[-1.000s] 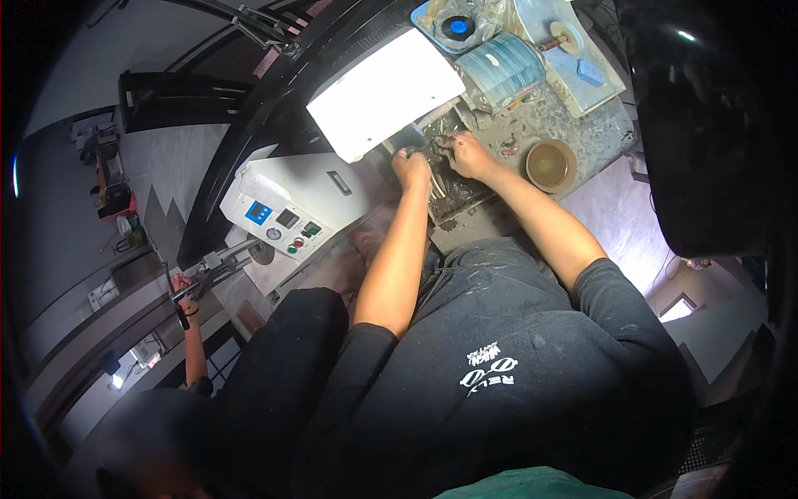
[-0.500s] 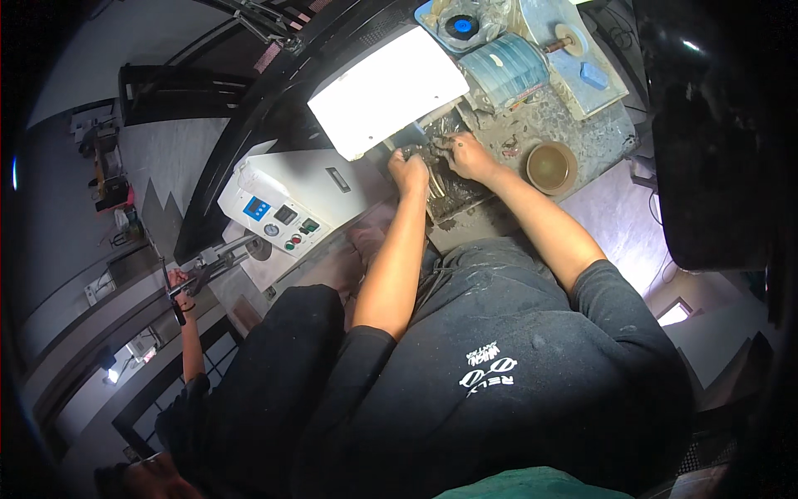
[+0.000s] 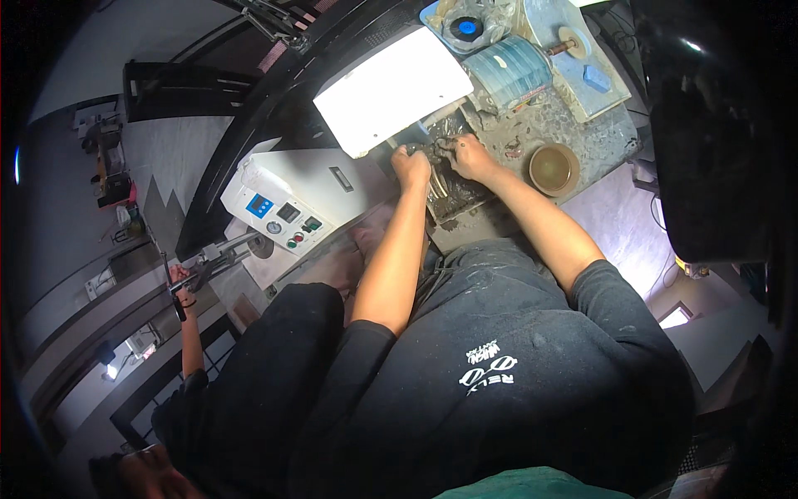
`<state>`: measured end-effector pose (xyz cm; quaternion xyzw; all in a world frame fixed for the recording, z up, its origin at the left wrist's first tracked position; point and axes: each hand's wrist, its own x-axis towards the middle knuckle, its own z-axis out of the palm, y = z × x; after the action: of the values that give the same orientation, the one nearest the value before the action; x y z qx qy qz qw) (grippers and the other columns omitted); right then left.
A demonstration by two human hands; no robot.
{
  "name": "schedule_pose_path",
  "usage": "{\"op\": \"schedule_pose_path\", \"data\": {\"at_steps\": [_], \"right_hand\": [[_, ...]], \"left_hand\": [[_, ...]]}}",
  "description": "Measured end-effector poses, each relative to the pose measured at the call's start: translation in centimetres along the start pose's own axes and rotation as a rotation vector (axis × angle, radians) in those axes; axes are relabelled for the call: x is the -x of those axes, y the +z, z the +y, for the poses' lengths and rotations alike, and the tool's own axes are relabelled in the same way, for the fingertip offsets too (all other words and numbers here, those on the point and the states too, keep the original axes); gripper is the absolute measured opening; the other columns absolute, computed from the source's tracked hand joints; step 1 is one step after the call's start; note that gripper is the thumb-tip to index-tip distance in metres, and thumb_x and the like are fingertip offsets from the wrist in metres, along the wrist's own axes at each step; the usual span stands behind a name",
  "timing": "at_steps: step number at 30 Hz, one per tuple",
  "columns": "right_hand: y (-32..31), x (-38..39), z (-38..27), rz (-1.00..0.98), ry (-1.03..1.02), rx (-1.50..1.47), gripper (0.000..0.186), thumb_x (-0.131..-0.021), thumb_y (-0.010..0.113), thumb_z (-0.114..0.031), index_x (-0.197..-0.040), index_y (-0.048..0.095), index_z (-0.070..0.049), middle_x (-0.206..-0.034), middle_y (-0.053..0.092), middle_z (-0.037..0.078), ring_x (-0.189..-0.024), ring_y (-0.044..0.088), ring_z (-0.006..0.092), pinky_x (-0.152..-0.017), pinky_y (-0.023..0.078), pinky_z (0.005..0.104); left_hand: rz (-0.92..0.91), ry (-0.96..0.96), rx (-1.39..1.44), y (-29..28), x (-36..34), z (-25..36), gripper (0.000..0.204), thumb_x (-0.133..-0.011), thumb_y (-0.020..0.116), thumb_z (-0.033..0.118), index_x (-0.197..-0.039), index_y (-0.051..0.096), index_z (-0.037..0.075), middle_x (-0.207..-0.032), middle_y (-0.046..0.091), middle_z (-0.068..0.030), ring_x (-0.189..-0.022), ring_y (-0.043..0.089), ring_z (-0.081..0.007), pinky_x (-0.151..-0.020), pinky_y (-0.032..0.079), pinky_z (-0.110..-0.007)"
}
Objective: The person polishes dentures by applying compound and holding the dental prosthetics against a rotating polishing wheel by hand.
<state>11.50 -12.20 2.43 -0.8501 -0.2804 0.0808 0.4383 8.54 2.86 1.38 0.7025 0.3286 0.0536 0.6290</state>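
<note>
Both hands are closed on small work I can't make out: left hand (image 3: 411, 168) and right hand (image 3: 468, 155) over a dirty tray (image 3: 453, 200) on the grimy bench (image 3: 582, 137). A lamp (image 3: 391, 87) glares above; a white control box (image 3: 291, 208) stands to the left, a brown bowl (image 3: 554, 169) to the right.

Bright lamp panel (image 3: 391, 87) just above, brown bowl (image 3: 554, 169) rightward, control box (image 3: 291, 200) leftward.

Grimy workbench (image 3: 582, 133), brown bowl (image 3: 554, 169)
</note>
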Motion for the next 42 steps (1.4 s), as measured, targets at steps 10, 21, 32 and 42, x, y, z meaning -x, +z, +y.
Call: {"op": "schedule_pose_path", "data": {"at_steps": [10,21,32,42], "right_hand": [[1.5,0.5,2.3,0.069,0.023,0.054,0.012,-0.068,0.055,-0.002,-0.078,0.060,0.002,-0.085,0.058,0.024,-0.083,0.052,0.0432,-0.078,0.044,0.0450],[-0.7,-0.1,1.3,0.028,-0.060,0.128,0.012,-0.065,0.059,-0.004,-0.071,0.052,0.004,-0.081,0.056,0.024,-0.081,0.053,0.0420,-0.077,0.045,0.0455],[-0.8,-0.7,-0.3,-0.011,-0.028,0.187,0.011,-0.063,0.059,-0.004,-0.066,0.052,0.004,-0.077,0.058,0.024,-0.081,0.054,0.0416,-0.077,0.045,0.0458],[0.4,0.0,0.3,0.112,-0.137,0.095,0.017,-0.073,0.049,-0.008,-0.061,0.047,0.005,-0.076,0.054,0.028,-0.074,0.052,0.0468,-0.069,0.044,0.0489]], "left_hand": [[-0.005,-0.123,0.189,0.6,1.0,0.6,0.020,-0.066,0.040,-0.007,-0.076,0.057,-0.003,-0.070,0.055,-0.0053,-0.058,0.050,-0.0129,-0.054,0.040,-0.026],[-0.038,-0.257,0.260,0.4,1.7,0.8,0.027,-0.066,0.043,-0.005,-0.092,0.049,-0.009,-0.076,0.050,-0.0082,-0.061,0.045,-0.0120,-0.055,0.038,-0.026],[0.076,-0.326,0.264,0.1,1.3,0.6,0.017,-0.064,0.043,-0.004,-0.078,0.054,-0.004,-0.069,0.049,-0.0049,-0.063,0.048,-0.0122,-0.058,0.039,-0.027],[0.099,0.023,-0.111,-0.3,1.4,2.1,0.020,-0.064,0.042,-0.006,-0.079,0.055,-0.010,-0.073,0.058,-0.0189,-0.069,0.056,-0.0263,-0.069,0.045,-0.037]]}}
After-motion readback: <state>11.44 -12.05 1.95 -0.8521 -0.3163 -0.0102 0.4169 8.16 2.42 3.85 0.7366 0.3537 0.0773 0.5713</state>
